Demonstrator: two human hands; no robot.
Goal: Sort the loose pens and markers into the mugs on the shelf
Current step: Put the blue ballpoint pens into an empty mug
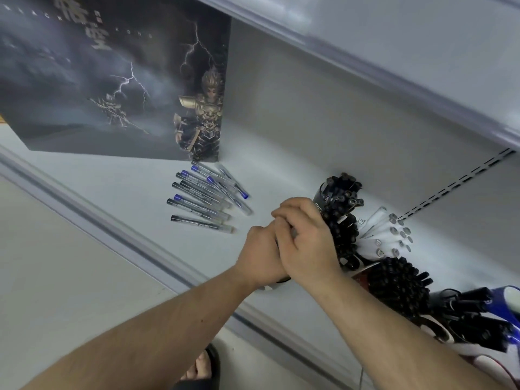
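Several loose pens [205,198], clear-barrelled with blue or black caps, lie side by side on the white shelf [118,187] below the poster. My left hand [261,254] and my right hand [306,240] are pressed together at mid-shelf, fingers curled round a small bundle of pens [292,235] that is mostly hidden between them. Just right of my hands stands a black mug [322,197] crammed with black pens. Beyond it are white markers [382,235], another cluster of black pens [399,285] and a blue-and-white mug [506,302] holding dark markers.
A dark poster [112,80] with armoured figures leans against the shelf's back wall at the left. An upper shelf [365,38] overhangs. The shelf's front rail [112,235] runs diagonally; my sandalled foot [202,367] shows on the floor below.
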